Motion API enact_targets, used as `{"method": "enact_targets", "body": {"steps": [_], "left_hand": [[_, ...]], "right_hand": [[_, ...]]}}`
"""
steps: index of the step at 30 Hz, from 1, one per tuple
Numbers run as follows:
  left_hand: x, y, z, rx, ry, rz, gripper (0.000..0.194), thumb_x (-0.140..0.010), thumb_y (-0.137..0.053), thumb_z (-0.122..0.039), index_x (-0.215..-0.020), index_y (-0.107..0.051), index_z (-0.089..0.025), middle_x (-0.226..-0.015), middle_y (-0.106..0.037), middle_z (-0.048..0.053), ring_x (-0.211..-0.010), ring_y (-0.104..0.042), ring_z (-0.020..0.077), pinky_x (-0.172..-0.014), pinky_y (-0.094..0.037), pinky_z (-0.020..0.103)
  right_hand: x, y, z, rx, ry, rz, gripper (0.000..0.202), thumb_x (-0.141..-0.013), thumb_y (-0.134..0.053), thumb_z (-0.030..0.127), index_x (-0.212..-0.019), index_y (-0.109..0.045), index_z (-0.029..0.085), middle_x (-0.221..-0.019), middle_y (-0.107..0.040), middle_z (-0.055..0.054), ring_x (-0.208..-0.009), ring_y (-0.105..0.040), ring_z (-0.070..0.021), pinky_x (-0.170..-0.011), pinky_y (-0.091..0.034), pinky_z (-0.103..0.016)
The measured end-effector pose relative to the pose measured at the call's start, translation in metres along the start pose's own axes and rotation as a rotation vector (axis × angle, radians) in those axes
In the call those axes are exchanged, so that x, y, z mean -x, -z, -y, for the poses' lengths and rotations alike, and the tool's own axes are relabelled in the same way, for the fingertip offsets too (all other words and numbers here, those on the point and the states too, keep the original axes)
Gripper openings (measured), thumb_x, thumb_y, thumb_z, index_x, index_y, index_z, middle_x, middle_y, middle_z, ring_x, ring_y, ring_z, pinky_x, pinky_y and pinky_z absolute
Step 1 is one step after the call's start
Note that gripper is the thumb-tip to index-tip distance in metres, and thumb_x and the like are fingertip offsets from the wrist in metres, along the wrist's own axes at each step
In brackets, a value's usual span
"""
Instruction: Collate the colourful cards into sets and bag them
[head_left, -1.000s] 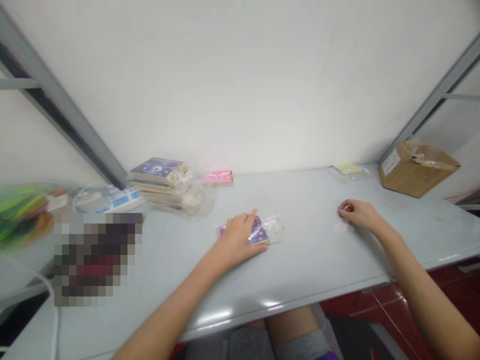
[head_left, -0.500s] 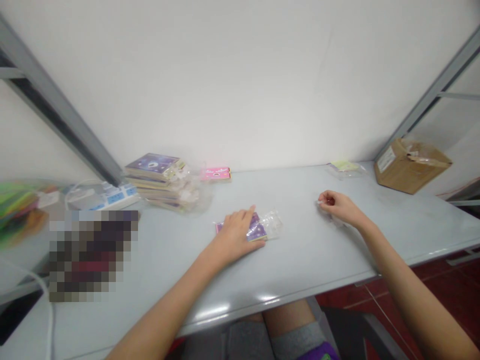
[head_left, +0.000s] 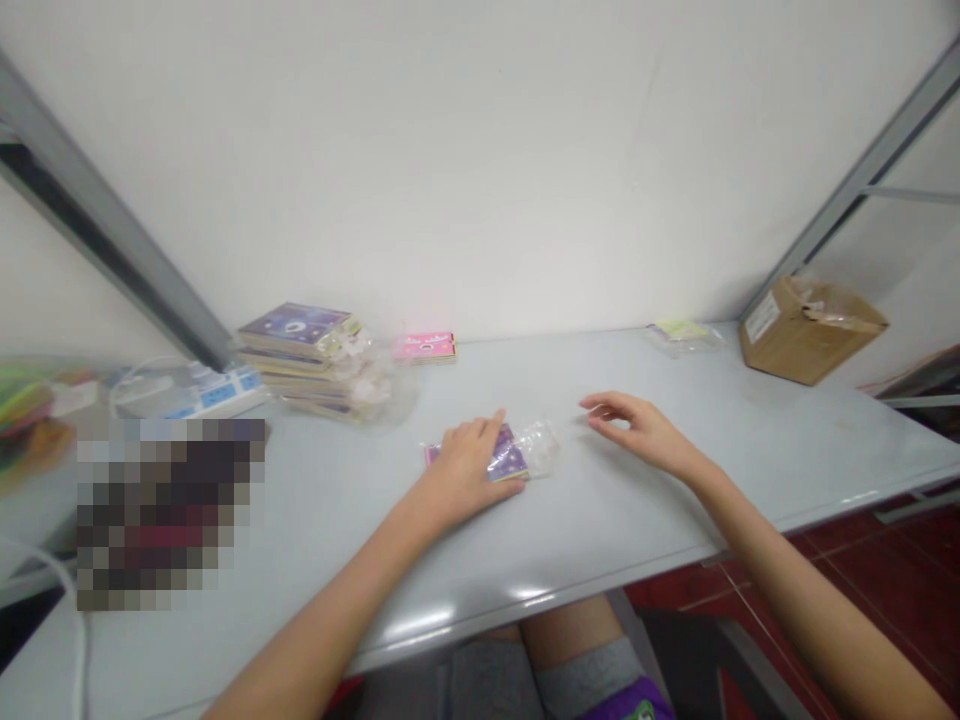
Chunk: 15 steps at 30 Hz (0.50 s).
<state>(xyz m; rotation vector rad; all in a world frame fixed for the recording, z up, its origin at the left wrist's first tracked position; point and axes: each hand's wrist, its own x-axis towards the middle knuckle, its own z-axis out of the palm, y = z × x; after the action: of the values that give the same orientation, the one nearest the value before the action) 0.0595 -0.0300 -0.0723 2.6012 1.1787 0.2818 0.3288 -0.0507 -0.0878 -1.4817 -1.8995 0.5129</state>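
Observation:
A purple pack of cards lies on the table inside a clear plastic bag, whose loose end sticks out to the right. My left hand rests flat across the pack with thumb and fingers apart, covering its left half. To the right of the bag, my right hand hovers over the table. Its thumb and fingers are apart and nothing shows between them.
Several purple card packs in clear bags are stacked at the back left, beside a pink pack. A bagged yellowish item and a cardboard box sit at the back right. A power strip lies far left.
My right hand has moved left toward the bag, and its fingers have opened from a pinch. The small white thing at its fingertips no longer shows. My left hand stays on the pack.

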Motion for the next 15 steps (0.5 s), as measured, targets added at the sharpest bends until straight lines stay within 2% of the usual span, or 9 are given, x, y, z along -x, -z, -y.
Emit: {"method": "enact_targets", "body": {"steps": [3,5,7,10,15], "left_hand": [[0.0,0.0,0.0,0.015,-0.002,0.002,0.08,-0.072,-0.056,-0.049,-0.135,-0.021,-0.012,-0.123,-0.044,0.014,-0.11,-0.042,0.0294,-0.094,-0.028,0.04],[0.001,0.0,0.0,0.023,-0.004,0.0,0.081,-0.072,-0.056,-0.048,-0.135,-0.021,-0.012,-0.123,-0.044,0.014,-0.111,-0.041,0.0292,-0.095,-0.028,0.039],[0.001,-0.001,0.001,0.025,-0.004,-0.006,0.081,-0.072,-0.057,-0.048,-0.135,-0.022,-0.012,-0.122,-0.044,0.014,-0.11,-0.041,0.029,-0.095,-0.027,0.039],[0.0,-0.002,0.001,0.026,0.004,-0.008,0.08,-0.071,-0.057,-0.049,-0.135,-0.022,-0.013,-0.122,-0.045,0.014,-0.11,-0.042,0.0291,-0.094,-0.028,0.039],[0.0,-0.002,0.001,0.034,0.002,-0.004,0.081,-0.071,-0.056,-0.049,-0.135,-0.021,-0.014,-0.122,-0.045,0.014,-0.11,-0.042,0.0289,-0.094,-0.028,0.039]], "right_hand": [[0.012,0.033,-0.03,0.332,-0.104,-0.084,0.037,-0.077,-0.051,0.038,-0.107,-0.058,0.018,-0.105,-0.059,-0.011,-0.089,-0.058,-0.0221,-0.083,-0.044,-0.038],[0.022,0.05,-0.05,0.504,-0.25,-0.066,0.044,-0.073,-0.055,0.042,-0.106,-0.059,0.014,-0.104,-0.06,-0.016,-0.093,-0.057,-0.0266,-0.085,-0.042,-0.041],[0.031,0.061,-0.065,0.548,-0.374,0.021,0.045,-0.071,-0.055,0.042,-0.102,-0.062,0.012,-0.099,-0.063,-0.017,-0.089,-0.059,-0.0277,-0.081,-0.044,-0.04],[0.039,0.064,-0.077,0.47,-0.412,0.099,0.035,-0.073,-0.05,0.039,-0.093,-0.065,0.013,-0.086,-0.067,-0.012,-0.075,-0.062,-0.0235,-0.071,-0.047,-0.034],[0.035,0.052,-0.073,0.361,-0.351,0.078,0.025,-0.074,-0.046,0.036,-0.079,-0.064,0.017,-0.066,-0.065,-0.004,-0.058,-0.058,-0.0173,-0.056,-0.043,-0.028]]}}
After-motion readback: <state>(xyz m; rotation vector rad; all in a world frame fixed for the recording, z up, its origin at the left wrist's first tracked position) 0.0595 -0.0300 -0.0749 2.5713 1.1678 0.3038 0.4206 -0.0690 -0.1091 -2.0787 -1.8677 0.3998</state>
